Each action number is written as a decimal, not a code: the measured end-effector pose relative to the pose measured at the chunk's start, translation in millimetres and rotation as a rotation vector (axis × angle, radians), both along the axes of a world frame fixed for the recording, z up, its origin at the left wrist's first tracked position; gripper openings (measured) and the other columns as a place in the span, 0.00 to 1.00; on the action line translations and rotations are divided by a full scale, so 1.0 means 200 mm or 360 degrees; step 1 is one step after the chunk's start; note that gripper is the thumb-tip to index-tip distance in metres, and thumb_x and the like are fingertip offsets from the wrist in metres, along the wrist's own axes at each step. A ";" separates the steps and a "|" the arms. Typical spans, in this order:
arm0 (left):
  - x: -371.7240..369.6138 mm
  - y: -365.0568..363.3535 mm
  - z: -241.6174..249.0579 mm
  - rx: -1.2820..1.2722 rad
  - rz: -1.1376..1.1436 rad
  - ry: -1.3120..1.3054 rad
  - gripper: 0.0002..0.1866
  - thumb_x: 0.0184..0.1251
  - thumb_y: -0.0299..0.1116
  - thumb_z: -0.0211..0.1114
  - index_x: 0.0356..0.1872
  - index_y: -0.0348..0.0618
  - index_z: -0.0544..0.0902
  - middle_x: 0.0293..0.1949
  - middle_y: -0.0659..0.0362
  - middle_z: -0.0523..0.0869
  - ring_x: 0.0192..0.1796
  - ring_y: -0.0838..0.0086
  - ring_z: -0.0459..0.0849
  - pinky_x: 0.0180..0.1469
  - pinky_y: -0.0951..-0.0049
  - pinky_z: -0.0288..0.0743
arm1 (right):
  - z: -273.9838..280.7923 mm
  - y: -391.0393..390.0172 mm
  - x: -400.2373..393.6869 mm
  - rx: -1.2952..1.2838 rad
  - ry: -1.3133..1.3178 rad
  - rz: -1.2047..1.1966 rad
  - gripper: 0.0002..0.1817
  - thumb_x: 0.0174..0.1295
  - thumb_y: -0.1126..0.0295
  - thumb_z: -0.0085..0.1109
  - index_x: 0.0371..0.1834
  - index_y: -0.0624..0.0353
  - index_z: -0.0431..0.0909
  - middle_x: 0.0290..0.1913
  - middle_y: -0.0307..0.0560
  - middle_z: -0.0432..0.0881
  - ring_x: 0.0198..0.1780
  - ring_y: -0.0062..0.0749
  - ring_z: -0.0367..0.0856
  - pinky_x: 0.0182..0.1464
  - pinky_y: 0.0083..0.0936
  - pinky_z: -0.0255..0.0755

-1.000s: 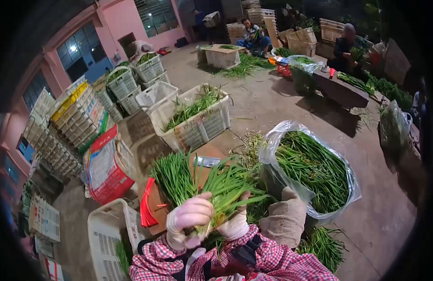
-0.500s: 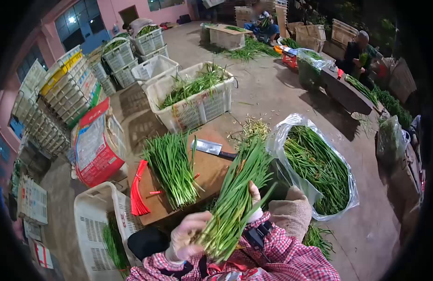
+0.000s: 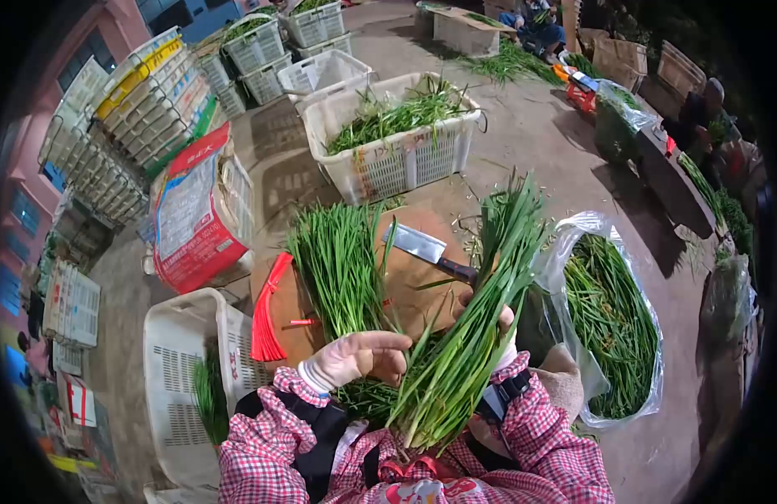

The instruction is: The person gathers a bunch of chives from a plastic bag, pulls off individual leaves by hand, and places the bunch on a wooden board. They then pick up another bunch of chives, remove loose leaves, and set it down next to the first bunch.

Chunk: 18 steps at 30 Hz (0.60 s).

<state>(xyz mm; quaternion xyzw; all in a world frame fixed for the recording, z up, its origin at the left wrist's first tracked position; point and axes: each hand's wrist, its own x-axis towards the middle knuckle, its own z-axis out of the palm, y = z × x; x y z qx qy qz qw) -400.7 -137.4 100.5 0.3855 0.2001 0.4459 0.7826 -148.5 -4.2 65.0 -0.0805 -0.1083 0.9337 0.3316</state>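
Observation:
My right hand (image 3: pixel 507 326), gloved and partly hidden behind the leaves, is closed around a loose bunch of long green stalks (image 3: pixel 464 361) held over my lap. My left hand (image 3: pixel 357 357), in a pale glove, is just left of the bunch with its fingers apart and nothing in them. On the brown board (image 3: pixel 422 315) lies a pile of green stalks (image 3: pixel 336 269). Beside the pile rests a cleaver (image 3: pixel 418 243) with a dark handle. Red ties (image 3: pixel 271 315) hang at the board's left edge.
An open plastic bag of stalks (image 3: pixel 611 328) stands at the right. A white crate (image 3: pixel 183 370) is at lower left, another crate (image 3: pixel 414 160) with greens lies ahead. A red and white sack (image 3: pixel 195 214) and stacked crates (image 3: pixel 149 101) stand left. Two people are farther back.
My left hand has moved off the lower stalks and opened. The bunch in my right hand has shifted right and its tops stand more upright. The view has turned, moving the surroundings.

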 end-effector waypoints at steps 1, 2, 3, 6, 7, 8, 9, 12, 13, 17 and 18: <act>0.03 0.06 0.03 -0.0037 0.0052 0.0026 0.34 0.69 0.50 0.56 0.67 0.35 0.62 0.55 0.52 0.76 0.50 0.69 0.79 0.55 0.65 0.75 | -0.03 0.04 -0.01 0.0001 0.0058 0.0102 0.25 0.54 0.61 0.62 0.53 0.57 0.70 0.45 0.46 0.78 0.50 0.43 0.78 0.50 0.48 0.76; 0.02 0.10 -0.02 -0.0215 0.0113 0.0306 0.35 0.69 0.51 0.55 0.69 0.37 0.59 0.56 0.56 0.76 0.53 0.70 0.78 0.56 0.65 0.74 | -0.05 0.06 -0.02 0.0002 0.0119 0.0205 0.25 0.54 0.62 0.62 0.54 0.60 0.69 0.46 0.47 0.78 0.51 0.44 0.78 0.49 0.49 0.77; 0.03 0.16 -0.15 -0.0206 0.0260 0.0417 0.35 0.70 0.51 0.54 0.69 0.38 0.59 0.57 0.57 0.75 0.55 0.71 0.76 0.58 0.65 0.73 | -0.01 0.07 -0.04 0.0097 0.0039 0.0093 0.29 0.54 0.63 0.62 0.57 0.64 0.67 0.49 0.49 0.78 0.52 0.46 0.78 0.50 0.49 0.77; 0.10 0.26 -0.12 -0.0326 0.0177 0.0392 0.35 0.70 0.53 0.53 0.69 0.40 0.61 0.60 0.61 0.74 0.60 0.74 0.73 0.63 0.67 0.67 | -0.06 0.15 -0.11 0.0299 -0.0105 0.0163 0.33 0.53 0.59 0.64 0.59 0.67 0.67 0.52 0.56 0.77 0.50 0.48 0.79 0.52 0.49 0.76; 0.14 0.29 -0.14 -0.0456 0.0255 0.0240 0.31 0.70 0.53 0.53 0.65 0.41 0.66 0.55 0.63 0.77 0.55 0.75 0.75 0.61 0.70 0.68 | -0.04 0.19 -0.14 0.0385 -0.0165 0.0216 0.33 0.53 0.57 0.65 0.59 0.67 0.68 0.52 0.56 0.77 0.50 0.45 0.80 0.53 0.45 0.76; 0.16 0.30 -0.15 -0.0585 0.0332 0.0085 0.28 0.70 0.53 0.54 0.61 0.42 0.72 0.49 0.65 0.80 0.50 0.77 0.77 0.59 0.74 0.68 | -0.01 0.19 -0.14 0.0454 -0.0303 0.0182 0.34 0.53 0.56 0.65 0.59 0.66 0.68 0.50 0.52 0.79 0.49 0.41 0.80 0.52 0.39 0.76; 0.14 0.32 -0.17 -0.0533 0.0445 0.0080 0.27 0.70 0.51 0.55 0.61 0.43 0.72 0.46 0.65 0.80 0.48 0.77 0.77 0.57 0.73 0.69 | 0.03 0.22 -0.17 0.0518 -0.0351 0.0185 0.34 0.53 0.55 0.65 0.59 0.65 0.69 0.50 0.51 0.79 0.49 0.38 0.80 0.52 0.36 0.76; 0.07 0.41 -0.15 -0.0320 0.0634 0.0147 0.27 0.68 0.46 0.59 0.63 0.43 0.69 0.42 0.64 0.81 0.44 0.78 0.78 0.53 0.75 0.71 | 0.23 0.32 -0.22 0.0896 -0.0534 0.0076 0.32 0.52 0.58 0.67 0.57 0.64 0.71 0.47 0.45 0.81 0.46 0.30 0.80 0.49 0.28 0.75; 0.05 0.45 -0.12 -0.0143 0.0716 0.0219 0.30 0.67 0.44 0.62 0.66 0.42 0.66 0.40 0.64 0.82 0.43 0.78 0.78 0.51 0.77 0.71 | 0.28 0.35 -0.24 0.1020 -0.0609 0.0033 0.30 0.52 0.61 0.67 0.57 0.64 0.71 0.47 0.44 0.80 0.45 0.29 0.80 0.47 0.26 0.75; 0.09 0.57 0.14 0.0482 0.0921 0.0473 0.39 0.59 0.34 0.71 0.69 0.40 0.60 0.54 0.60 0.77 0.50 0.75 0.78 0.54 0.77 0.71 | 0.55 0.45 -0.32 0.1424 -0.0718 0.0039 0.35 0.48 0.67 0.70 0.61 0.61 0.66 0.48 0.41 0.78 0.48 0.26 0.76 0.49 0.24 0.71; 0.09 0.58 0.15 0.0586 0.0971 0.0566 0.38 0.58 0.32 0.71 0.68 0.40 0.61 0.56 0.60 0.76 0.52 0.74 0.78 0.54 0.77 0.72 | 0.56 0.45 -0.36 0.1446 -0.0542 -0.0155 0.40 0.46 0.71 0.72 0.64 0.64 0.62 0.56 0.46 0.74 0.56 0.28 0.72 0.57 0.28 0.69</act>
